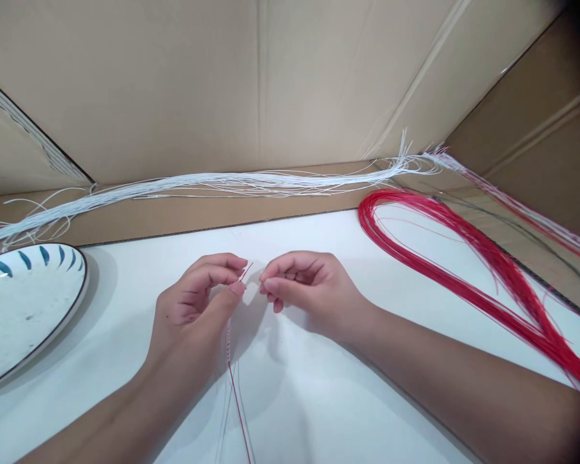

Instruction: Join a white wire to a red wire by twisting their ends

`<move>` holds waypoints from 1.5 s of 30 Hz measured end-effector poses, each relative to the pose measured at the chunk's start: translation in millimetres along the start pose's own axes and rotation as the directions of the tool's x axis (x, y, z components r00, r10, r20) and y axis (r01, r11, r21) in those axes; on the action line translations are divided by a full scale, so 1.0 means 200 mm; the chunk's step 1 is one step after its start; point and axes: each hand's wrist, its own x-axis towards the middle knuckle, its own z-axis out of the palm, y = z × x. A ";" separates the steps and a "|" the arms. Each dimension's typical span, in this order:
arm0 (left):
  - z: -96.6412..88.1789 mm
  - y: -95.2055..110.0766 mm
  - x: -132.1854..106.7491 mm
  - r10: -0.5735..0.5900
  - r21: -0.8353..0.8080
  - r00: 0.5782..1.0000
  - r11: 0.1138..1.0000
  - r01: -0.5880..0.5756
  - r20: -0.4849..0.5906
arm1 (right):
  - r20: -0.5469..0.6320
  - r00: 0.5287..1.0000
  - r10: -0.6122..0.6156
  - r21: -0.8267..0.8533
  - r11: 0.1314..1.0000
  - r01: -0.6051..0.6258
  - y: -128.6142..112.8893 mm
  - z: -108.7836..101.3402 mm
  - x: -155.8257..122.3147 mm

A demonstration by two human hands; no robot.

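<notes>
My left hand (200,293) is closed in a pinch on a thin red cord (239,412). Its red tip pokes up past the thumb and forefinger, with a small white bit beside it. Below the hand, a stretch of the cord is patterned in white and red; I cannot tell whether this is beads or braiding. Lower down it runs plain red to the bottom edge. Just right of the tip, my right hand (304,283) has its thumb and fingertips pressed together, apart from the left hand. Anything between those fingertips is too small to make out.
A white plate (29,322) with blue leaf marks stands at the left. One bundle of white strands (212,183) lies along the cardboard wall (174,84) at the back. At the right, a looped bundle of red cords (425,264) rests on the white work surface (299,386).
</notes>
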 end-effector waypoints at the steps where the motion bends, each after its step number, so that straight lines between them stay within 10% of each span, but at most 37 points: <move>1: 0.00 0.00 0.00 -0.011 -0.015 1.000 1.000 0.011 0.008 | -0.002 0.999 0.044 0.118 0.992 -0.044 0.00 -0.01 0.01; 8: 0.01 0.02 -0.03 -0.038 -0.006 0.991 0.999 0.039 0.131 | 0.110 0.988 0.112 0.346 0.927 -0.143 -0.01 -0.01 0.01; 36: 0.00 0.02 -0.02 0.024 0.105 0.986 0.994 -0.042 0.166 | 0.098 0.987 0.126 0.320 0.935 -0.151 -0.02 0.00 0.00; 45: 0.00 0.01 -0.04 0.053 0.240 0.992 0.968 -0.080 0.116 | -0.066 0.996 0.056 0.154 0.987 -0.045 0.00 0.01 -0.01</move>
